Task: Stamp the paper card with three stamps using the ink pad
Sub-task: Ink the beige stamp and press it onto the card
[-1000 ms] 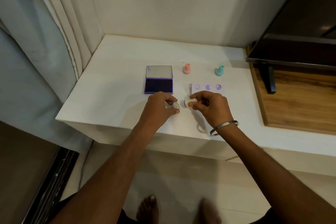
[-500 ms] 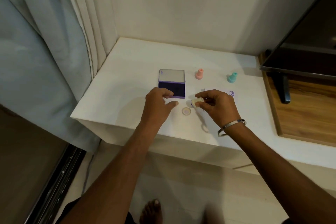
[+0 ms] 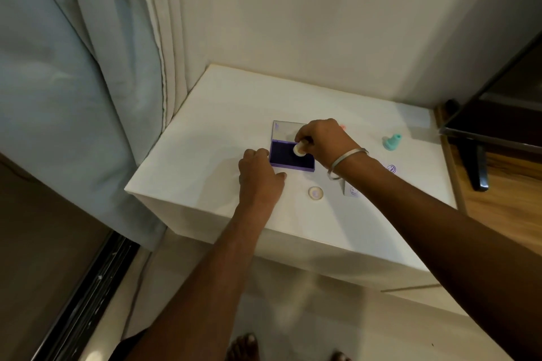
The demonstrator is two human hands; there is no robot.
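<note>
My right hand (image 3: 324,142) grips a small cream stamp (image 3: 299,149) and holds it over the dark pad of the open purple ink pad (image 3: 281,155), its face tilted toward the left. My left hand (image 3: 258,173) rests on the table against the ink pad's left front corner, fingers curled, holding nothing that I can see. The stamp's round cap (image 3: 316,193) lies loose on the table in front of the pad. The paper card (image 3: 352,191) with purple prints lies under my right forearm, mostly hidden. A teal stamp (image 3: 392,142) stands at the back right; a pink stamp (image 3: 342,127) peeks out behind my right hand.
The white table (image 3: 205,155) stands in a corner, with curtains (image 3: 88,67) at its left and a wall behind. A dark TV screen on a stand (image 3: 481,138) rises over the wooden surface at the right. The table's front edge drops to the floor.
My right hand carried the cream stamp from beside the card up and left over the ink pad. My left hand let go of the cap and moved to the pad's corner. The view shifted left.
</note>
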